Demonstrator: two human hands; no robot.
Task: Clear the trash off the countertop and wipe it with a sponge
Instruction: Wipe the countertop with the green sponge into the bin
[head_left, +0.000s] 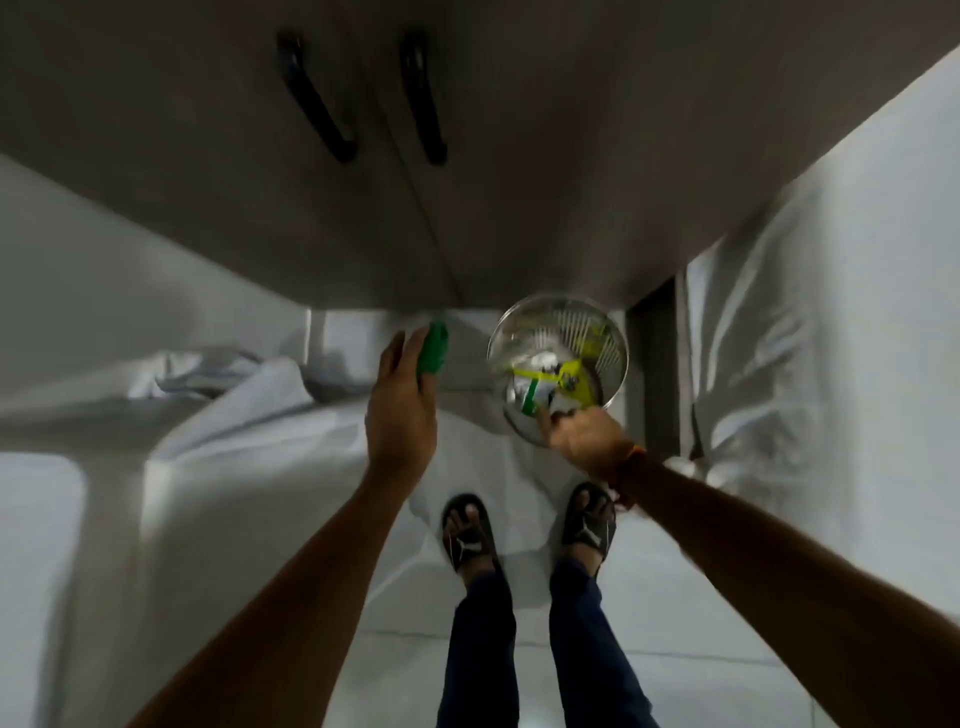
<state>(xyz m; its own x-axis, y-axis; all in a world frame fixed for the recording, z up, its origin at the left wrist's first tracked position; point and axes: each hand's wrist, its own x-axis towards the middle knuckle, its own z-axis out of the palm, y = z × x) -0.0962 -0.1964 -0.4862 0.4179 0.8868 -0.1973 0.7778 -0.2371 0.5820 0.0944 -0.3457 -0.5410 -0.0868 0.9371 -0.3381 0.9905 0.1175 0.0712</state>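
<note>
I am looking straight down at the floor. My left hand (400, 405) grips a green sponge (432, 347), which sticks out past the fingers. My right hand (584, 435) holds the near rim of a round metal bin (558, 358). Inside the bin lie yellow-green and white wrappers (558, 379). The countertop itself is out of sight. The frame is blurred by motion.
Grey cabinet doors (467, 156) with two black handles (317, 98) fill the top. White sheeting (234, 467) covers furniture at the left and right. My feet in black sandals (467, 530) stand on white sheeting over a pale tiled floor (675, 623).
</note>
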